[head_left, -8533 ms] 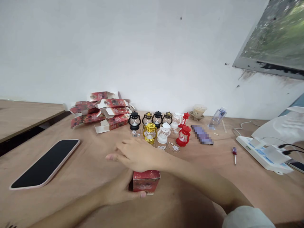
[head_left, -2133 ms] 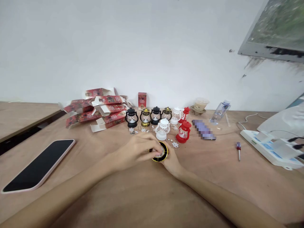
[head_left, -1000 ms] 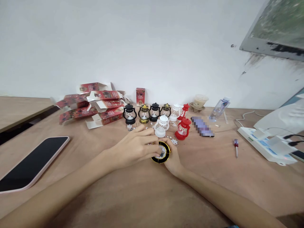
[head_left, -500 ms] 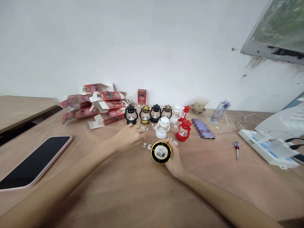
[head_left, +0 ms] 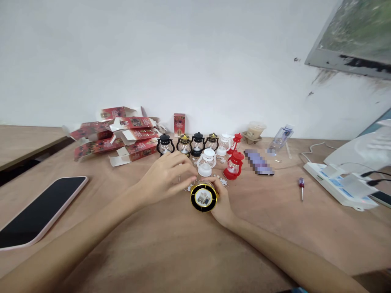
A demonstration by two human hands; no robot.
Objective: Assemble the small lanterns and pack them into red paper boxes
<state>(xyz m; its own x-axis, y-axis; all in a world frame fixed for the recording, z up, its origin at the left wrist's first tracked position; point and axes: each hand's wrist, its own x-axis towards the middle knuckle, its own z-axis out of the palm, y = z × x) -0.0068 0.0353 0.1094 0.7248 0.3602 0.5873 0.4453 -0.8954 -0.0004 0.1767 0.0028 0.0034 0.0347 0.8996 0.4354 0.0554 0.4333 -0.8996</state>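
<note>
Gold lantern (head_left: 203, 197) tipped in right grip (head_left: 220, 203); left grip (head_left: 165, 177) pinches something tiny beside it

Lanterns standing: eight (head_left: 206, 162)
Lantern held: one, gold (head_left: 203, 197)
Upright red box: one (head_left: 179, 124)
Phones: one (head_left: 38, 211)
Screwdrivers: one (head_left: 301, 187)
Bottles: one (head_left: 280, 138)
Hands: two (head_left: 166, 177)

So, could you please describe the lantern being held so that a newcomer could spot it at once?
On the wooden table, in front of the row of small lanterns by the white wall, the right hand holds a gold lantern. Unlike its upright neighbours, it is tipped over, its round black and gold underside facing the camera.
</note>
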